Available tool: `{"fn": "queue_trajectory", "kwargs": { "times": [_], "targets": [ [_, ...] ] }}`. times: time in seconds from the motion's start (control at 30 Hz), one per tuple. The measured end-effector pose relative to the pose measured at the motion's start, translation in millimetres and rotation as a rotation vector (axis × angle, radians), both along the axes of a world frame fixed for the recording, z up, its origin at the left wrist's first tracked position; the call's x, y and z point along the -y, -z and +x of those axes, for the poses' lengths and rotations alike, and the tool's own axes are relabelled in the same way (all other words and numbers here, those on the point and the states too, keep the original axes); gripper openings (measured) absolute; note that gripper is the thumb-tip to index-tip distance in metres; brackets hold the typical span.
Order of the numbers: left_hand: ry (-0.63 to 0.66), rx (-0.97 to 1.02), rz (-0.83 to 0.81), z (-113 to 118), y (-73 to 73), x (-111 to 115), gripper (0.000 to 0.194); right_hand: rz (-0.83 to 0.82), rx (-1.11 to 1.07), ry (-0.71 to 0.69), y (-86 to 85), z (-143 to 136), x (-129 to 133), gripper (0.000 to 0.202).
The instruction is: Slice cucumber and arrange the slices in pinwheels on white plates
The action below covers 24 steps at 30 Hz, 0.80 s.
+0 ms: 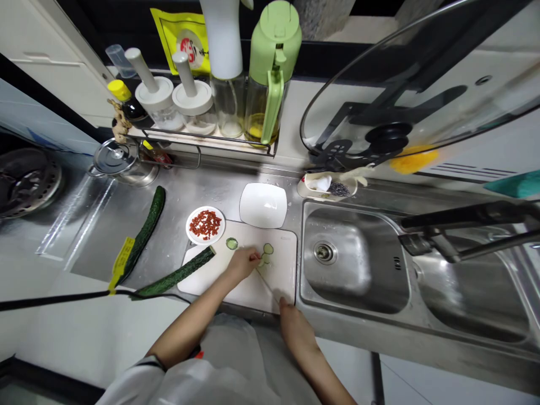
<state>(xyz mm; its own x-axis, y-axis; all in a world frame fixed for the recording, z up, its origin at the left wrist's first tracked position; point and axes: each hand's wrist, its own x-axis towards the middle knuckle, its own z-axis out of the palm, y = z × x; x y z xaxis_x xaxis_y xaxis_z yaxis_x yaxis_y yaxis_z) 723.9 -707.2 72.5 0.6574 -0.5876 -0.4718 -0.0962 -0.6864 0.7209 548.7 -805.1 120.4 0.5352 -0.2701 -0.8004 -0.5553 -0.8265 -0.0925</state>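
My right hand [295, 326] grips the handle of a kitchen knife [266, 282], its blade slanting up and left over the white cutting board [283, 259]. My left hand [244, 263] is closed, fingertips pinched near the knife's tip; what they hold is too small to make out. Several thin cucumber slices [268, 248] lie just right of those fingertips. A short cucumber piece [232, 243] rests on the board beyond my left hand. To the left, a long cut cucumber [181, 274] lies partly on the board, its pale cut end toward my hand.
A round plate [189, 229] of chopped red pieces and a white square dish [264, 205] stand behind the board. A whole cucumber [147, 230] with a yellow tag lies left. The sink [354, 270] is right, under a faucet [455, 225]. A glass lid [354, 112] hangs above.
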Motion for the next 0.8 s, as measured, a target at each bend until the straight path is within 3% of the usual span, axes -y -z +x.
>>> {"fn": "queue_trajectory", "kwargs": {
  "times": [0.2,0.57,0.8],
  "targets": [
    [-0.135,0.063,0.128,0.9,10.2,-25.6,0.005,0.023,0.035,-0.001,7.5,-4.4,2.3,0.046],
    [-0.112,0.15,0.179,-0.2,13.2,-29.9,0.017,-0.032,0.084,-0.074,0.3,6.1,-8.5,0.05],
    [-0.133,0.106,0.303,2.3,12.4,-28.1,0.017,-0.032,0.108,-0.068,4.1,19.7,-17.9,0.051]
  ]
}}
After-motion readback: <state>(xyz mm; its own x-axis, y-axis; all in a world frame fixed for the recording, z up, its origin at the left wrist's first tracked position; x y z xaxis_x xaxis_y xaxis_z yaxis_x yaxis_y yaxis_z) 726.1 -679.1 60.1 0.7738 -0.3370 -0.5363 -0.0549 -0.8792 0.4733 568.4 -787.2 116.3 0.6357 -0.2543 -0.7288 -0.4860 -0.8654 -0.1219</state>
